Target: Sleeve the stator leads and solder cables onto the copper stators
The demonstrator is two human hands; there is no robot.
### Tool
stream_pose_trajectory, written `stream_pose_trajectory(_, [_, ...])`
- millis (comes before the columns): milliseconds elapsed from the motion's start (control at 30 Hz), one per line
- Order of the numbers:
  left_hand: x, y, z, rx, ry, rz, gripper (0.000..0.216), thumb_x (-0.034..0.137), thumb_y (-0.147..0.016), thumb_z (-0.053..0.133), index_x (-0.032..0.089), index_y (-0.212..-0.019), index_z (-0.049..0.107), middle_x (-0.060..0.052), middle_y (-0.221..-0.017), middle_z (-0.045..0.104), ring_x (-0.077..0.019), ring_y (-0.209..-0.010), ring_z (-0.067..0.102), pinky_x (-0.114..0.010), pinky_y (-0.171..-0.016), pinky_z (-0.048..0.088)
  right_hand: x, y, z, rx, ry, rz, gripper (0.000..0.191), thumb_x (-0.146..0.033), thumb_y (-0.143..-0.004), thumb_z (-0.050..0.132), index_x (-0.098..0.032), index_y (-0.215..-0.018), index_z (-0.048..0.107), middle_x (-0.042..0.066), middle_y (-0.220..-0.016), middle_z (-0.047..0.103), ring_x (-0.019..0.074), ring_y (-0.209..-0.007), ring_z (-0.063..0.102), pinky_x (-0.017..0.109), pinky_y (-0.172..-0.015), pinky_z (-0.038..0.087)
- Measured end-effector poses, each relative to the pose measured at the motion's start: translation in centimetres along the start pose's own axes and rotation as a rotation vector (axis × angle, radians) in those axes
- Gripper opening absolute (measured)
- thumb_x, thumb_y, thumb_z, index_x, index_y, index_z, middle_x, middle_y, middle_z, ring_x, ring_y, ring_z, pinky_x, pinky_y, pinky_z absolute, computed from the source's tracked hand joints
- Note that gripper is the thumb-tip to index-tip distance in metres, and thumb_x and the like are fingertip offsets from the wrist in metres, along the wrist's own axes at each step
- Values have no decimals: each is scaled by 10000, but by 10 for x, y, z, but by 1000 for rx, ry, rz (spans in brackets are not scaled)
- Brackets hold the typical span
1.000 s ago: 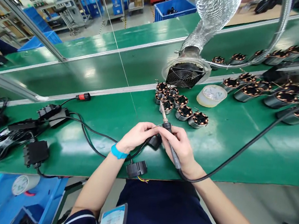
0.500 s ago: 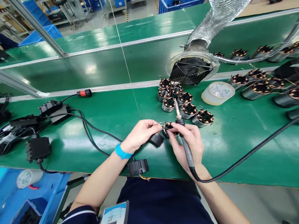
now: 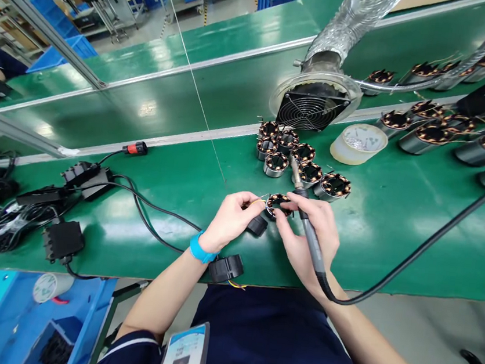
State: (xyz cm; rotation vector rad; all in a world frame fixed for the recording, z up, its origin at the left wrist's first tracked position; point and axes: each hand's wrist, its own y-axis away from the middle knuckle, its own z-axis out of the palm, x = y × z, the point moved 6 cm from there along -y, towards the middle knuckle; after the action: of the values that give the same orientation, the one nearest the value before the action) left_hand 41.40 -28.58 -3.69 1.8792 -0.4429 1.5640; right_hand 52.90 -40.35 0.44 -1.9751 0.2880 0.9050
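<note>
My left hand (image 3: 232, 219), with a blue wristband, pinches a thin wire beside a small copper-wound stator (image 3: 277, 200) on the green bench. A black part (image 3: 257, 225) lies just under its fingers. My right hand (image 3: 307, 230) is closed on a soldering iron (image 3: 308, 236), whose tip points away toward a cluster of several like stators (image 3: 301, 162). The fingertips of that hand also touch the stator. The iron's black cable (image 3: 413, 254) loops off to the right.
A fume-extraction fan (image 3: 312, 109) on a foil duct stands behind the cluster, a tape roll (image 3: 358, 142) to its right. More stators (image 3: 449, 132) line the right side. Black adapters and cables (image 3: 47, 206) lie at left; a black part (image 3: 226, 268) sits at the bench edge.
The stator between my hands has come into view and my right fingertips have settled on it. The iron's tip has swung slightly right. Both hands stay close together.
</note>
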Motion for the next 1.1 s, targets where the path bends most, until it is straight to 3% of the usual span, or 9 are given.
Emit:
stream_pose_trajectory(167, [0, 3, 2, 32, -29, 9, 282, 428, -868, 685, 154, -802, 691, -28, -762, 634, -131, -697, 514, -281, -662, 366, 3, 14, -23, 151, -78, -106, 188, -139, -989, 590, -217, -1044, 752, -1, -678, 619, 155, -622, 597, 296, -589, 496])
stream_pose_trajectory(300, [-1, 3, 2, 41, -37, 0, 296, 436, -878, 672, 147, -818, 694, -17, -759, 626, -124, -699, 512, -270, -661, 365, 9, 28, -31, 206, -191, -244, 346, -221, -1043, 445, -185, -872, 743, -16, -534, 502, 138, -443, 482, 294, -468, 407])
stream_pose_trajectory(467, [-1, 3, 2, 38, -25, 2, 313, 449, -874, 676, 141, -824, 696, -10, -749, 619, -118, -686, 501, -262, -650, 361, 13, 37, -27, 157, -162, -319, 387, -237, -1027, 416, -187, -790, 718, 10, -558, 545, 154, -455, 514, 314, -483, 452])
stream_pose_trajectory(833, [0, 4, 3, 40, 30, -7, 326, 461, -857, 706, 136, -832, 711, -23, -774, 648, -123, -711, 523, -260, -672, 381, 14, 37, -27, 162, -116, -310, 374, -215, -998, 426, -187, -743, 698, 18, -545, 570, 155, -441, 532, 306, -457, 462])
stream_pose_trajectory(1100, [0, 4, 3, 43, 26, -11, 325, 466, -849, 720, 141, -836, 721, -30, -792, 667, -131, -729, 545, -263, -687, 395, 20, 38, -25, 170, -48, -216, 465, -302, -1023, 366, -200, -685, 670, 23, -523, 549, 164, -437, 534, 325, -446, 475])
